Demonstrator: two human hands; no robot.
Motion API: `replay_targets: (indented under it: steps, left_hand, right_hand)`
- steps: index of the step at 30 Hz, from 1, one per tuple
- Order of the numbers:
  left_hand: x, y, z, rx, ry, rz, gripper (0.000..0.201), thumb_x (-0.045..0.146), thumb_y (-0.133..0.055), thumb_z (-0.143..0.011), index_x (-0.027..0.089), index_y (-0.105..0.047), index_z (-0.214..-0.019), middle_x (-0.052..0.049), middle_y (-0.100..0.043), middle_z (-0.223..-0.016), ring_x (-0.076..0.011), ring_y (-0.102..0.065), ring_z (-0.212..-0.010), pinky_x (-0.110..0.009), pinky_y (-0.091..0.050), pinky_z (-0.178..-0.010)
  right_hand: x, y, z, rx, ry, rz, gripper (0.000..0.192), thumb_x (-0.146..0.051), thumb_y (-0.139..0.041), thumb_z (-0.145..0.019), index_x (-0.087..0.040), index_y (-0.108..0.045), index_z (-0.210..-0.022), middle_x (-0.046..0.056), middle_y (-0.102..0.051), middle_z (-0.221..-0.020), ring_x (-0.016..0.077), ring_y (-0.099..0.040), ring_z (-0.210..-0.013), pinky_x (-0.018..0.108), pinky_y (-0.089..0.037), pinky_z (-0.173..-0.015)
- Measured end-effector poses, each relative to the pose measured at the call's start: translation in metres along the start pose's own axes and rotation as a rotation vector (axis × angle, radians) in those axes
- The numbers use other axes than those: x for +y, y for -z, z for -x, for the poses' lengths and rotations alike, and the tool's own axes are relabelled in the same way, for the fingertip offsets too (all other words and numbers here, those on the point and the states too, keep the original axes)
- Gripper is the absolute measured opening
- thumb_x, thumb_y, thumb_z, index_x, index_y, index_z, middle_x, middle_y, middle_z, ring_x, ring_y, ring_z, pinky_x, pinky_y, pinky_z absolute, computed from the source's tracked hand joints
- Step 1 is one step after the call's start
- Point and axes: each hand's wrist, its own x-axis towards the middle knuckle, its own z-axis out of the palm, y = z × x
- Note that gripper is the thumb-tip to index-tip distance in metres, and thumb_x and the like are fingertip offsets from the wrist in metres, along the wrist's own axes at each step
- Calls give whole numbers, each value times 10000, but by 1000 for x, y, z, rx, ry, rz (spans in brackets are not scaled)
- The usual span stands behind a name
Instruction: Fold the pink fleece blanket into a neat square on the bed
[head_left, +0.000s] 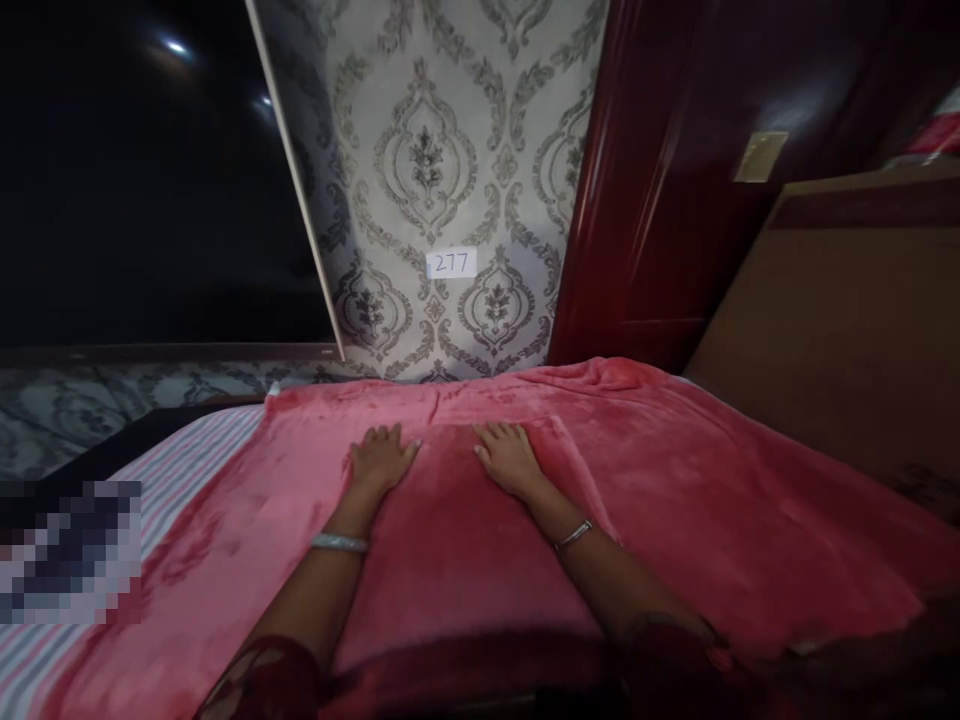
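Note:
A red plush blanket (675, 480) is spread out before me, with a darker folded piece of red plush cloth (457, 530) lying on its middle. My left hand (381, 458) rests flat at the far left corner of the folded piece, fingers spread and pointing away. At its far right corner, my right hand (508, 457) also lies flat with the fingers stretched out. Both palms press down on the cloth, and neither hand grips anything. A bangle circles each wrist.
Striped bedding (196, 450) shows beneath the blanket on the left. Patterned wallpaper (426, 160) with a paper label (451, 263) reading 277 rises behind. A large black screen (150, 200) stands at left, a dark red door frame (637, 180) and brown board (840, 310) at right.

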Motion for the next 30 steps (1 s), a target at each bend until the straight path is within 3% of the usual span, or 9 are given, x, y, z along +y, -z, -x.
replay_targets:
  steps: [4, 7, 14, 21, 24, 27, 30]
  left_hand:
    - [-8, 2, -3, -2, 52, 80, 696, 563, -264, -951, 133, -440, -1469, -217, -483, -1483, -387, -378, -1389, -648, -396, -1012]
    - [-10, 2, -6, -11, 106, 143, 671, 568, -277, -942, 166, -498, -1430, -191, -502, -1475, -410, -432, -1343, -627, -410, -1005]
    - [-21, 0, -14, -23, 186, 218, 629, 468, -197, -972, 170, -520, -1423, -167, -476, -1508, -419, -484, -1289, -574, -421, -1001]
    - [-16, 1, -13, -29, 190, 215, 637, 453, -173, -968, 157, -551, -1386, -183, -494, -1479, -430, -480, -1273, -582, -415, -993]
    - [-15, 3, -13, -25, 175, 217, 668, 517, -192, -953, 152, -570, -1365, -194, -508, -1461, -445, -480, -1264, -589, -420, -982]
    - [-14, 5, -13, -19, 168, 214, 709, 580, -218, -933, 142, -575, -1361, -207, -514, -1453, -455, -484, -1262, -589, -431, -968]
    - [-12, 7, -13, -18, 174, 213, 703, 576, -227, -929, 142, -585, -1350, -205, -522, -1446, -457, -490, -1260, -590, -435, -964]
  right_hand:
    - [27, 13, -2, -15, -190, -27, 459, -417, -413, -1009, -227, -547, -1406, 123, -544, -1461, 275, -437, -1368, 512, -244, -1144]
    - [50, 20, -2, -12, -352, -45, 444, -418, -379, -1015, -200, -622, -1316, 134, -611, -1377, 279, -494, -1311, 486, -339, -1088]
    - [68, 12, -9, -6, -442, -70, 451, -302, -289, -1028, -171, -678, -1213, 135, -664, -1290, 248, -571, -1211, 381, -426, -999]
    - [69, 17, -10, -29, -457, -86, 455, -270, -267, -1034, -189, -671, -1227, 127, -658, -1302, 229, -565, -1228, 365, -420, -1019]
    - [58, 27, -4, -26, -453, -70, 435, -291, -304, -1030, -181, -604, -1326, 136, -578, -1416, 256, -469, -1342, 424, -387, -1071]
    - [38, 33, 18, -19, -374, -16, 463, -315, -419, -999, -193, -497, -1439, 134, -393, -1576, 299, -298, -1459, 507, -283, -1146]
    - [21, 31, 56, -58, -199, -4, 547, -327, -478, -972, -203, -429, -1503, 108, -339, -1611, 303, -269, -1479, 497, -221, -1188]
